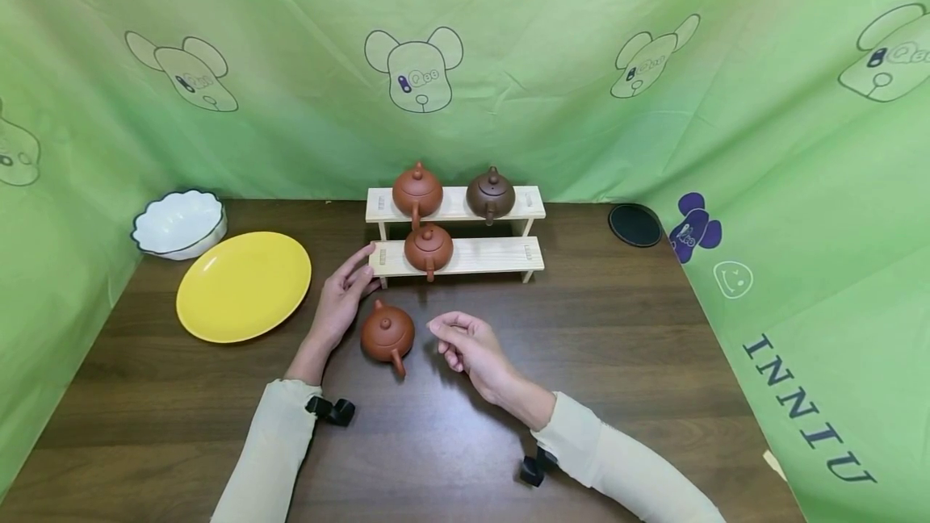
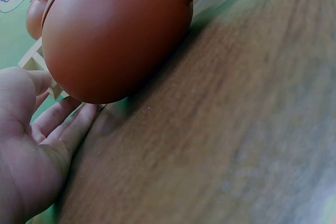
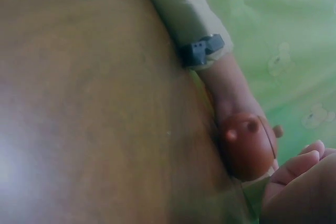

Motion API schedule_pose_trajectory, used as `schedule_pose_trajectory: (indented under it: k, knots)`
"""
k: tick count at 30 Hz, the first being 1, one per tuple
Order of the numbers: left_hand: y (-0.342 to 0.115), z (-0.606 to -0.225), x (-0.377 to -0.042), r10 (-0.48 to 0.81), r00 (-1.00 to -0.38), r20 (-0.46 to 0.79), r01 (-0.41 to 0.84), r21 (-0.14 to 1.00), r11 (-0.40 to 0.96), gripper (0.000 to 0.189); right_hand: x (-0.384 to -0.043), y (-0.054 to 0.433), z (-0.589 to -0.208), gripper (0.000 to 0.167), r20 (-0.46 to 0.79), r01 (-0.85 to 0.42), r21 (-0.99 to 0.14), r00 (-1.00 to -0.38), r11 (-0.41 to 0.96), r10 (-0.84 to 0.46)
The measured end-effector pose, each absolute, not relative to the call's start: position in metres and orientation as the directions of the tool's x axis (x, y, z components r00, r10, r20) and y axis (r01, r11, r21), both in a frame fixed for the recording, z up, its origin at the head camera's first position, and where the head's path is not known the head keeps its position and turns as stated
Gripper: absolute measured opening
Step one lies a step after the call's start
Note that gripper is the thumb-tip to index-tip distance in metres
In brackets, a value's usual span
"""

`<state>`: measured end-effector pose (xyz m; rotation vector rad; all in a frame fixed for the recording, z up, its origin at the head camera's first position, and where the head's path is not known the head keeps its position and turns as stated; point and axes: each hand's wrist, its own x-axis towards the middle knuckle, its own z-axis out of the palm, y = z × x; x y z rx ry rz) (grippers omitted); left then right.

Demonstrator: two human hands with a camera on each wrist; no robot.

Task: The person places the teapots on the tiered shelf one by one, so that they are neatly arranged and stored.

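A reddish-brown clay teapot (image 1: 387, 334) stands on the table between the two hands, its handle pointing toward the front. Just behind it, my left hand (image 1: 339, 301) touches the left end of the lower wooden shelf (image 1: 494, 255) with its thumb and fingers. In the left wrist view the same teapot (image 2: 118, 38) is close up and covers part of the fingers. My right hand (image 1: 472, 352) is to the right of the teapot, apart from it, loosely curled with thumb and index tips close together and nothing held. Another reddish teapot (image 1: 429, 248) sits on the lower shelf.
The upper shelf (image 1: 454, 202) bears a reddish teapot (image 1: 417, 192) and a dark brown teapot (image 1: 491, 195). Left of them are a yellow plate (image 1: 243, 287) and a white scalloped bowl (image 1: 179, 224). A black round coaster (image 1: 635, 225) lies at the back right. Green cloth surrounds the table.
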<state>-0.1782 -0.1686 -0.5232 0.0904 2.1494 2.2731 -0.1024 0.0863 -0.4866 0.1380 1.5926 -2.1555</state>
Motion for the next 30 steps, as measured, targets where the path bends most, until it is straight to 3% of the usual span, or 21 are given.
schedule_pose_trajectory:
  k: [16, 30]
  knots:
    - [-0.169, -0.525, -0.178, 0.053, -0.998, 0.041, 0.038, 0.998, -0.053, 0.05, -0.085, 0.081, -0.495, 0.004, -0.353, 0.435, -0.881, -0.866, -0.184, -0.355]
    - [-0.168, -0.525, -0.178, 0.04, -0.998, 0.045, 0.042, 0.996, -0.076, 0.049, -0.077, 0.077, -0.501, 0.027, -0.365, 0.455, -0.88, -0.83, -0.135, -0.422]
